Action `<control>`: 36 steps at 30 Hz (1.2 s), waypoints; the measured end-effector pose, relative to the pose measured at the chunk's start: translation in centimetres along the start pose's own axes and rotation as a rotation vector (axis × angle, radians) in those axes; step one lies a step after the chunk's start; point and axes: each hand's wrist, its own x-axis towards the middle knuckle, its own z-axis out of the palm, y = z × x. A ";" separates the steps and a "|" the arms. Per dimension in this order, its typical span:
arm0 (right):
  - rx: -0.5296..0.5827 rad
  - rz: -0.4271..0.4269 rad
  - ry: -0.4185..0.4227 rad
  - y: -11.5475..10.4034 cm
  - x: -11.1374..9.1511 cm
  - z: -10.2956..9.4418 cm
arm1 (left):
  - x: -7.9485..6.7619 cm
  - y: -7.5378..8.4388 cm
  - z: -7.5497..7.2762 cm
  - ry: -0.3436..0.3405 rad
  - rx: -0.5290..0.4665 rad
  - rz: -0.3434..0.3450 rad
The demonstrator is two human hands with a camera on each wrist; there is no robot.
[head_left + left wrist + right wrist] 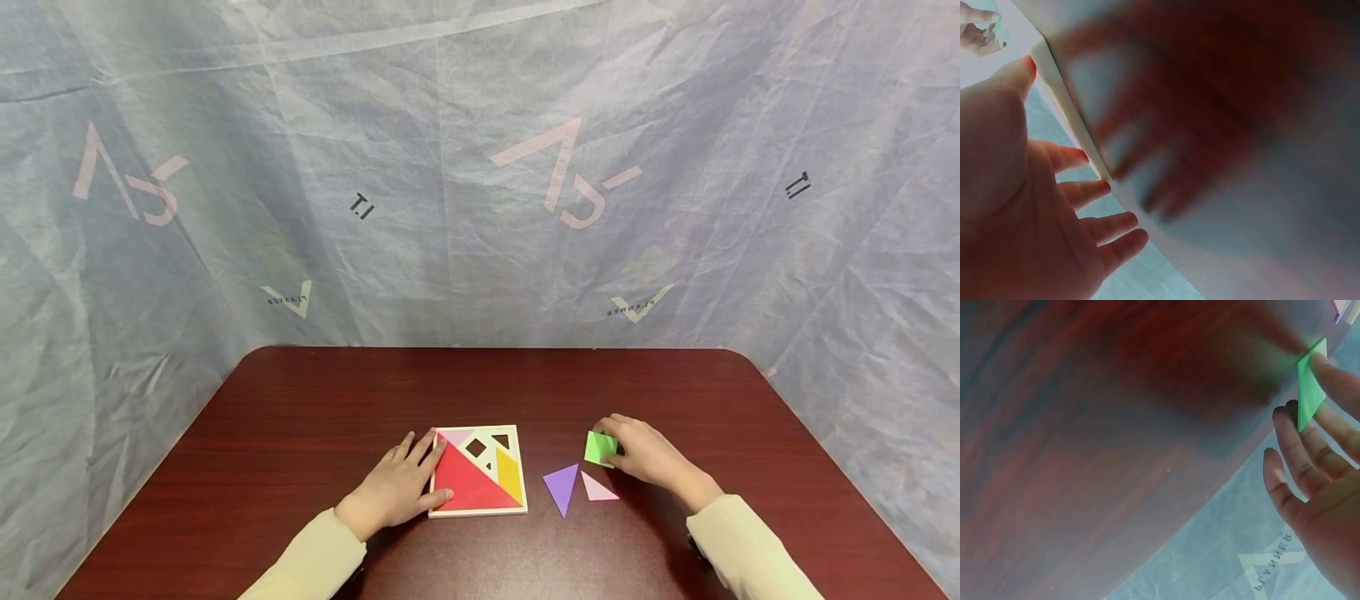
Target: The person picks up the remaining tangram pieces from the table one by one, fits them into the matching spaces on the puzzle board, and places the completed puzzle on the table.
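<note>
My left hand (393,485) rests on the left side of a pale-framed tangram board (480,513), fingers spread and thumb lying over a large red area (472,486). A yellow parallelogram (509,477) and a small pink piece (455,436) also sit in the board, beside several dark cut-outs. Off to the right, my right hand (648,454) pinches a green square piece (599,448) between thumb and fingers. The right wrist view shows the green piece (1311,387) tilted on edge in that grip. In the left wrist view, fingertips (1099,187) line the board's edge.
Between board and right hand lie a purple triangle (562,486) and a pale pink triangle (597,488) on the dark red wooden table (337,392). A grey printed cloth (450,250) hangs behind the table's far edge.
</note>
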 end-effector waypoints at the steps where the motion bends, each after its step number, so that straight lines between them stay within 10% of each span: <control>1: 0.009 -0.004 0.004 0.0 0.0 0.0 | 0.0 0.0 0.0 0.000 0.001 0.000; 36: 0.065 -0.014 0.147 -0.7 0.9 0.2 | 0.3 -0.5 1.0 -0.009 -0.001 -0.009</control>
